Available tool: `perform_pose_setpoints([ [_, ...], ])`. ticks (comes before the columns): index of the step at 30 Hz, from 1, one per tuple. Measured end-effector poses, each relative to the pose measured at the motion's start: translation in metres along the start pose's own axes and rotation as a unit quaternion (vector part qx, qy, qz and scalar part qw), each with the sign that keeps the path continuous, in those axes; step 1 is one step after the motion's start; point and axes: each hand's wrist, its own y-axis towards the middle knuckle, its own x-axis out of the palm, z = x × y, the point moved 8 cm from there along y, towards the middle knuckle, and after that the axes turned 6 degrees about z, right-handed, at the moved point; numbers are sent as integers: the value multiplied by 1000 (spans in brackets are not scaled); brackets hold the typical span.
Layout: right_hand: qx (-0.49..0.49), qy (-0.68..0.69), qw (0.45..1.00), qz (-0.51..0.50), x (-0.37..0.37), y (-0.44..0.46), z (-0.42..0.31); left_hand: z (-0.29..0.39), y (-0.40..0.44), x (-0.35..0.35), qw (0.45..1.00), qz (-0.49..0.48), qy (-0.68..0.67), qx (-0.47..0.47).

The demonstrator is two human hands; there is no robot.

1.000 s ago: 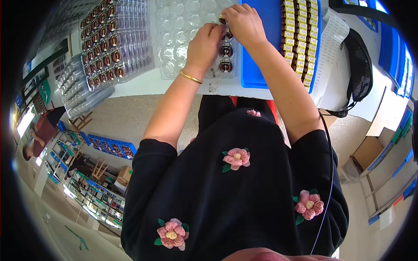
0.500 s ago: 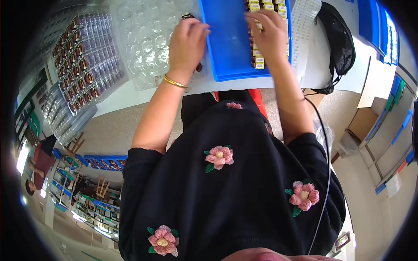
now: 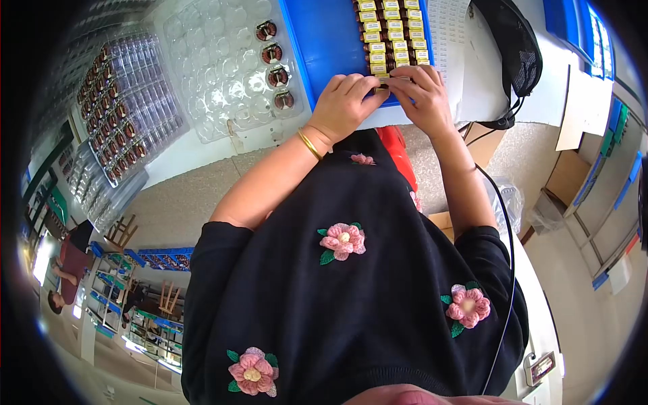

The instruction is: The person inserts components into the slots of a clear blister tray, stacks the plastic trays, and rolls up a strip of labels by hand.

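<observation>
My left hand and my right hand meet over the near edge of the blue tray. Both are closed, thumbs and fingertips pinching a small coil between them. Fingers hide most of it; a dark part and a pale yellowish strip show. Just beyond my fingertips, wound coils with yellow-and-white labels stand in rows along the tray's right side. Left of the tray lies a clear blister tray, with several unlabelled copper-wound coils in its right column.
Stacked clear trays filled with coils stand at the far left. A white label sheet lies right of the blue tray, beside a black mesh bag. A cable runs past my right arm. Another person is in the left background.
My left hand has moved right from the blister tray to the blue tray. My right hand has come down from the labelled rows to meet it. The view has shifted slightly.
</observation>
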Motion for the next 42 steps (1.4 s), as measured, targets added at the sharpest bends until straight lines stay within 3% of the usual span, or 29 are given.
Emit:
perform_pose_setpoints([
  [4,-13,-29,999,-10,4,-1,-6,3,-2,2,999,-34,-12,-1],
  [9,-6,-53,998,-23,8,0,-9,-12,-2,-22,993,31,-102,-44],
  [12,5,-97,995,-9,13,0,-14,-66,11,-68,981,87,-120,-129],
  [16,15,-121,992,19,19,-3,-15,-178,18,-102,962,140,-12,-234],
  [19,16,-96,995,33,13,-2,-25,-204,42,-110,960,128,-2,-250],
  [22,30,-58,995,77,6,14,-35,-229,38,-86,967,48,7,-250],
  [25,39,-27,988,147,9,66,-42,-238,31,-78,964,43,22,-260],
  [30,26,41,980,191,62,170,-50,-242,22,-81,944,127,69,-296],
  [31,5,11,985,171,79,188,-49,-243,17,-82,940,142,69,-302],
  [34,-98,-93,991,-16,143,230,-55,-230,-4,-90,932,161,51,-320],
  [37,72,-74,993,-55,167,247,-38,-209,-26,-97,923,146,5,-357],
  [40,52,-106,992,33,168,251,-39,-203,-44,-99,904,147,-24,-402],
  [42,59,-101,991,56,162,246,-41,-197,-43,-100,917,133,-4,-377],
])
